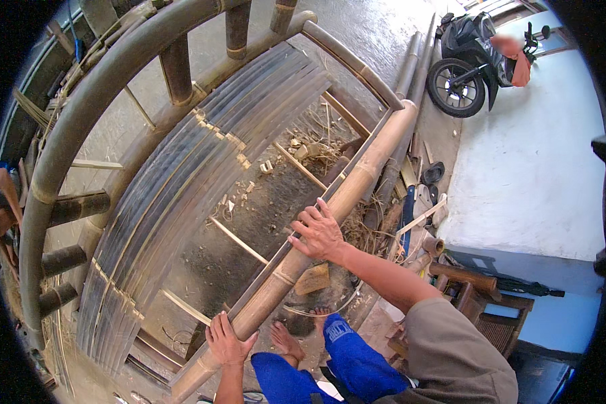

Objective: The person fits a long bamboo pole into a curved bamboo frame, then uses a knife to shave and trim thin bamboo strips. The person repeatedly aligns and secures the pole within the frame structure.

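Note:
A long, narrow dark bamboo slat [261, 277] lies along the inner side of a thick tan bamboo pole [284, 273], the near rail of a bamboo bench frame. My left hand [227, 342] is closed over the slat's lower end, its palm against the pole. Farther up, my right hand [318, 234] curls its fingers over the same slat, with the thumb side resting on the pole. Thin light crosspieces [239, 240] reach from the rail toward a row of dark bamboo slats [182, 175] laid side by side. The undersides of my fingers are hidden.
A curved bamboo backrest [71, 131] rises at the left. Shavings and offcuts [310, 145] litter the floor beneath the frame. A motorcycle [478, 67] stands by the white wall at the upper right. Sandals [433, 174] and a wooden chair [481, 303] are to the right; another person's arm [5, 195] shows far left.

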A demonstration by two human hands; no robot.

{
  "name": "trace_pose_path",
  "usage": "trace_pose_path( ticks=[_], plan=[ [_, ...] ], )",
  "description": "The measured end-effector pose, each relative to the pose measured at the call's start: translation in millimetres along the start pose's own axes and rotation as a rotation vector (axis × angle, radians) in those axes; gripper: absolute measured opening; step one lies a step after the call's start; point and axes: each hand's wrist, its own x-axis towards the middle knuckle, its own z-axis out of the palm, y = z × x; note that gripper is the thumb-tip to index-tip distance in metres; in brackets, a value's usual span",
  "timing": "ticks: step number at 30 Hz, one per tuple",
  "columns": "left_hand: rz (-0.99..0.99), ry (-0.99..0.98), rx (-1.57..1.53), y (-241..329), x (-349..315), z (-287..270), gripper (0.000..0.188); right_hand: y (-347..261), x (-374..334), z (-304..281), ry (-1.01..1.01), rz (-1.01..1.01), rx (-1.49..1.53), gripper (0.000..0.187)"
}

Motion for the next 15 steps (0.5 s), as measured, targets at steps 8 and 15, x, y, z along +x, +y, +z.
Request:
trace_pose_path(
  ticks=[8, 15],
  plan=[
    [0.005, -0.033, -0.037, -5.8, 1.3, 4.2, 0.113, -1.4, 1.3, -1.6, -0.115, 0.052, -0.034, 0.039],
    [0.015, -0.049, -0.04, -6.2, 3.2, 1.0, 0.115, -4.0, 2.8, -1.1, -0.214, 0.101, -0.073, 0.044]
  ],
)
